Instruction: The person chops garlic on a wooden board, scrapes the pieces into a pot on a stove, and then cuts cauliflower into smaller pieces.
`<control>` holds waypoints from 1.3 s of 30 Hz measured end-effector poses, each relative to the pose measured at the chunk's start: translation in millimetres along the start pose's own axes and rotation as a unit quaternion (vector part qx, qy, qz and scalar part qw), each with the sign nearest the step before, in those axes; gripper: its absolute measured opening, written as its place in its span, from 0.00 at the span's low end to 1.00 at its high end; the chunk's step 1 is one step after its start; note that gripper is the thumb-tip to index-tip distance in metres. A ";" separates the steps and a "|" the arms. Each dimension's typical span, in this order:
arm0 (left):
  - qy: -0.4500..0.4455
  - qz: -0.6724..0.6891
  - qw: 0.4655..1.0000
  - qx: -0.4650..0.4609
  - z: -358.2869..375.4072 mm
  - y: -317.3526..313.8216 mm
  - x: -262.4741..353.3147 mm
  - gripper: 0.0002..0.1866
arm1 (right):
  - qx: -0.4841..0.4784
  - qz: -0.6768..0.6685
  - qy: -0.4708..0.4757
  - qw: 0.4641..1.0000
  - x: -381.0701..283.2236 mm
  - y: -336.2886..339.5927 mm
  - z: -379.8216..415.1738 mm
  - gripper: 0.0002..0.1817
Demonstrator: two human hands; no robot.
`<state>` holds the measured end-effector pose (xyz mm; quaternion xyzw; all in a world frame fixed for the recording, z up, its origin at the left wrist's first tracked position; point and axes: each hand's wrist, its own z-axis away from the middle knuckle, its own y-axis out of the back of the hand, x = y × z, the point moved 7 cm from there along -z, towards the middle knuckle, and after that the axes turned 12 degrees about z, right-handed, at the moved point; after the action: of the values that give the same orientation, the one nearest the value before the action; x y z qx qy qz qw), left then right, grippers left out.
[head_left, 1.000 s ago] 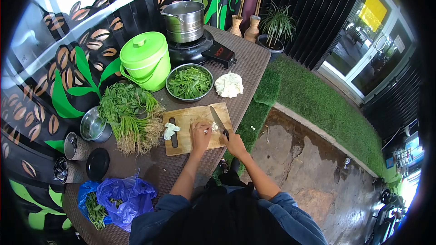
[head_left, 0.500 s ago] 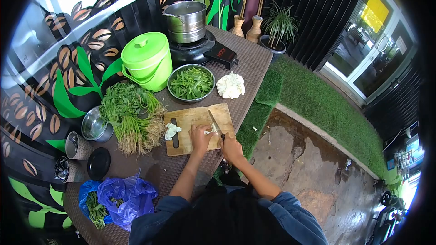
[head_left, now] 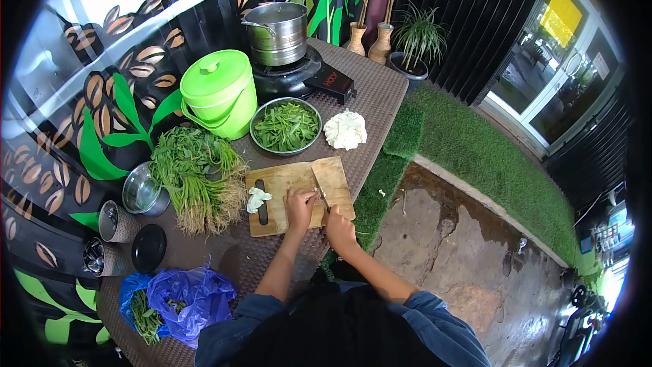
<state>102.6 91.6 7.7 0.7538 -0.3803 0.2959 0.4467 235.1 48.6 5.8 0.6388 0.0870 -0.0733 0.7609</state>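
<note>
My right hand [head_left: 341, 229] is closed around the handle of a kitchen knife [head_left: 319, 182], its blade pointing away across the wooden cutting board [head_left: 288, 175]. Beside the blade, my left hand [head_left: 299, 209] rests on the board with its fingers pinched together. A small white piece shows at those fingertips, mostly hidden by them. Left of that hand, a larger pale white piece [head_left: 258, 200] lies by the board's handle slot. A white, lumpy heap resembling cauliflower [head_left: 346, 129] sits on the table beyond the board.
A metal bowl of cut greens [head_left: 286, 126] stands behind the board, near a green lidded bucket [head_left: 217, 92] and a pot [head_left: 278, 32] on a stove [head_left: 288, 75]. Rooted greens [head_left: 197, 177], a steel bowl [head_left: 145, 189] and blue plastic bags [head_left: 193, 304] lie leftward. The table's edge [head_left: 370, 180] runs along the right.
My right hand and the knife have shifted slightly left and toward me, closer to my left fingers. Less of the white piece shows at my left fingertips.
</note>
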 end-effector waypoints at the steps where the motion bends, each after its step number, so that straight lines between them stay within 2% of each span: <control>1: 0.002 0.000 1.000 -0.001 1.5 -0.9 -0.5 0.05 | -0.002 0.000 0.000 1.000 1.3 1.8 -3.9 0.11; 3: -0.007 -0.021 1.000 0.016 1.6 -0.7 0.6 0.05 | 0.028 0.036 0.061 0.997 -1.6 14.8 -13.4 0.12; 8: -0.021 -0.005 0.999 0.047 5.0 5.4 3.6 0.04 | 0.033 0.052 0.101 0.993 -2.8 15.1 -2.3 0.14; 10: -0.031 -0.010 0.998 0.056 6.6 7.9 8.0 0.04 | 0.043 0.049 0.024 0.998 -1.9 3.5 0.7 0.10; 13: -0.044 -0.008 0.997 0.061 7.3 7.8 10.1 0.05 | 0.039 -0.016 0.038 0.998 0.2 4.1 -12.5 0.13; 15: -0.045 -0.009 0.997 0.066 7.5 8.0 11.8 0.05 | 0.050 0.015 0.045 0.998 4.9 14.5 -18.4 0.14; 18: -0.035 -0.001 0.998 0.057 8.1 9.4 16.1 0.04 | 0.011 0.016 0.077 0.997 1.3 19.1 -16.2 0.14; 22: -0.034 0.013 0.997 0.067 8.9 7.1 6.8 0.04 | 0.010 0.018 0.019 1.000 -7.6 1.3 -10.8 0.13; 25: -0.018 0.046 0.997 0.066 12.2 6.3 -0.3 0.03 | 0.007 -0.010 0.001 1.000 -4.2 8.4 -17.8 0.12; 27: 0.046 0.050 0.995 0.077 12.4 8.3 -7.4 0.06 | 0.016 0.014 0.048 0.999 -5.8 24.2 -17.5 0.11; 28: 0.045 0.051 0.995 0.078 9.7 8.1 -4.0 0.06 | 0.028 0.049 0.054 0.997 -4.9 23.4 -17.7 0.11; 30: -0.016 0.044 0.993 0.111 7.5 13.9 8.4 0.10 | 0.014 0.028 0.040 0.999 -7.9 21.7 -9.2 0.12; 32: -0.006 0.053 0.994 0.096 7.6 13.8 8.0 0.12 | 0.000 0.008 0.024 1.000 -11.5 11.2 -5.6 0.13; 35: -0.001 0.058 0.996 0.071 6.5 8.9 4.3 0.14 | 0.031 0.039 0.022 0.999 -11.8 -1.5 -15.6 0.13; 37: -0.003 0.050 0.997 0.059 10.9 6.9 2.4 0.15 | 0.048 -0.016 0.035 0.998 -11.8 11.7 -23.6 0.14; 39: -0.012 0.020 0.998 0.064 8.9 7.0 7.1 0.13 | 0.045 -0.004 0.037 0.998 -10.6 20.4 -23.9 0.15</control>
<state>101.6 79.2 12.6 0.7765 -0.3811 0.3193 0.3872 228.4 75.7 23.7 0.6741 0.1144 -0.0561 0.7276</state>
